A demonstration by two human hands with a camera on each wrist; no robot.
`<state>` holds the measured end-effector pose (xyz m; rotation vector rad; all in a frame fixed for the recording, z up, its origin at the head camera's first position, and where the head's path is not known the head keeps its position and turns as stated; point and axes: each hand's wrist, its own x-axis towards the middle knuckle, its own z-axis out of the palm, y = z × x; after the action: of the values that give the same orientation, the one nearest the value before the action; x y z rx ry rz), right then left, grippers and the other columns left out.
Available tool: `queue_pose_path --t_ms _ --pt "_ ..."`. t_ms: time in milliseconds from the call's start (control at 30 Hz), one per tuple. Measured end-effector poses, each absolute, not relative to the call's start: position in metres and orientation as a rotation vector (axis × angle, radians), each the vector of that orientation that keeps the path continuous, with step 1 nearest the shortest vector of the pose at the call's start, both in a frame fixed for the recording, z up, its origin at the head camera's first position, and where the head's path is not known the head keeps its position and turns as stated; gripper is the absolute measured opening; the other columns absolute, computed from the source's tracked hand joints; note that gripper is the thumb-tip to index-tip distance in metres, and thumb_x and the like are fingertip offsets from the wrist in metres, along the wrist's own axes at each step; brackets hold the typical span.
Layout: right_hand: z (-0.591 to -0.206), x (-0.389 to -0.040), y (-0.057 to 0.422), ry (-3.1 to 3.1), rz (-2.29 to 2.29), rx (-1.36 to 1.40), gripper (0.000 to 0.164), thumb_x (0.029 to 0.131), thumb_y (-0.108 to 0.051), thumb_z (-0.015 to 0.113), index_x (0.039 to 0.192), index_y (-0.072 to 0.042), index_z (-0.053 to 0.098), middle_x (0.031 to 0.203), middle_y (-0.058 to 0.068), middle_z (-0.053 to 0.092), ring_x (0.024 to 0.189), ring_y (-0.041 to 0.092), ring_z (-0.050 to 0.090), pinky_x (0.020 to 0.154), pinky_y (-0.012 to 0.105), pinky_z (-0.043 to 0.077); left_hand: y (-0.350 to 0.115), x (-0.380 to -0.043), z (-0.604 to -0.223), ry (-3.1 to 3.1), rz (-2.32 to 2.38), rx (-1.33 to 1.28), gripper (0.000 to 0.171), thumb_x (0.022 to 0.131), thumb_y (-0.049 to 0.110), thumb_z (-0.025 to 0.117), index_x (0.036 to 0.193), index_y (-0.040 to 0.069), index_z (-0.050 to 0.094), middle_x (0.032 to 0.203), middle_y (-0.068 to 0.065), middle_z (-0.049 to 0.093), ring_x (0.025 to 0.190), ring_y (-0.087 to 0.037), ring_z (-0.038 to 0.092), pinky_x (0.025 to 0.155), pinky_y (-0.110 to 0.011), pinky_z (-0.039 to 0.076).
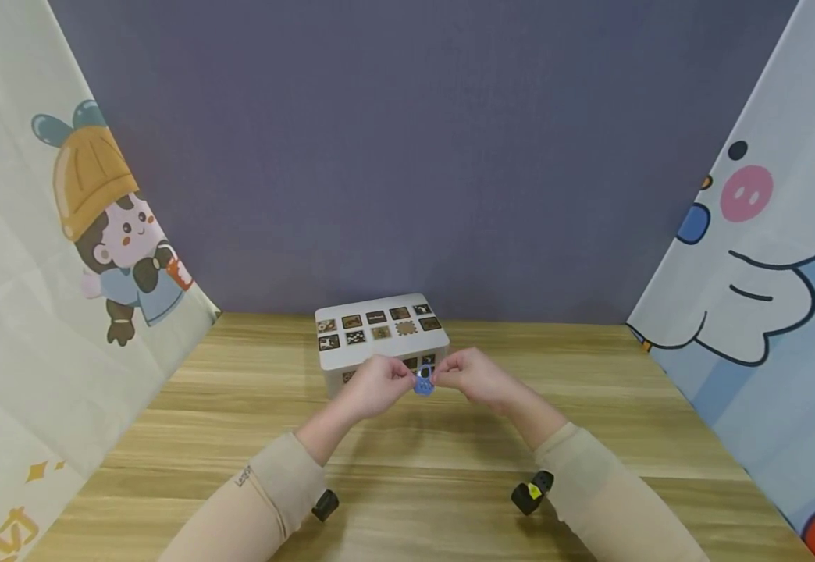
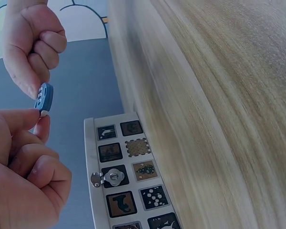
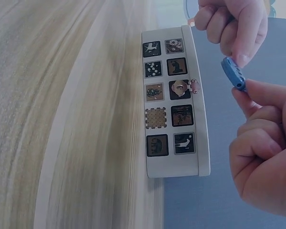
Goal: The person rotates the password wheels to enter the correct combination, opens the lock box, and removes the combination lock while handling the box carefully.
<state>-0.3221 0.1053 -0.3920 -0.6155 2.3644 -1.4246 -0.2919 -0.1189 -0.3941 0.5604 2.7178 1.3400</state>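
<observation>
A small blue combination padlock (image 1: 424, 385) is held up in front of the box, between my two hands. My left hand (image 1: 382, 385) pinches one side of it between thumb and index finger. On the opposite side, the right hand (image 1: 476, 379) pinches it the same way. White number dials show on the padlock (image 2: 46, 98) in the left wrist view. Behind the hands stands a white box (image 1: 379, 355) with its lid down, decorated with square pictures. A metal clasp (image 3: 194, 86) sits on the box's front, with nothing hooked through it.
The box stands on a wood-grain table (image 1: 253, 406) near its back edge, before a grey-blue partition (image 1: 407, 156). Cartoon-printed cloths hang at the left (image 1: 14, 312) and right (image 1: 766, 297). Dark wrist devices (image 1: 532, 492) protrude below both sleeves.
</observation>
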Motion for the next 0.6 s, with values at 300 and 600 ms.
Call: queue_pose_path --t_ms 300,600 --pt "-0.3936 -0.3186 0.1062 2.417 -1.374 -0.658 0.015 0.096 -0.017 0.069 0.093 -0.003 0.075 0.078 0.001 0.065 0.052 0.011 0.035 0.051 0.026 0.034 -0.1164 -0.2885 -0.3941 2.722 1.328 0.596 0.017 0.097 0.014 0.065 0.086 0.007 0.075 0.055 0.005 0.051 0.044 -0.006 0.036 0.041 -0.02 0.031" --pt "-0.3991 -0.3165 0.1061 2.439 -1.34 -0.693 0.013 0.094 -0.015 0.07 0.089 -0.004 0.074 0.094 0.004 0.07 0.091 0.021 0.059 0.089 0.044 0.048 -0.1159 -0.2874 -0.3978 2.709 1.255 0.555 0.021 0.099 0.017 0.065 0.083 0.008 0.076 0.052 0.007 0.045 0.043 -0.005 0.033 0.04 -0.02 0.027"
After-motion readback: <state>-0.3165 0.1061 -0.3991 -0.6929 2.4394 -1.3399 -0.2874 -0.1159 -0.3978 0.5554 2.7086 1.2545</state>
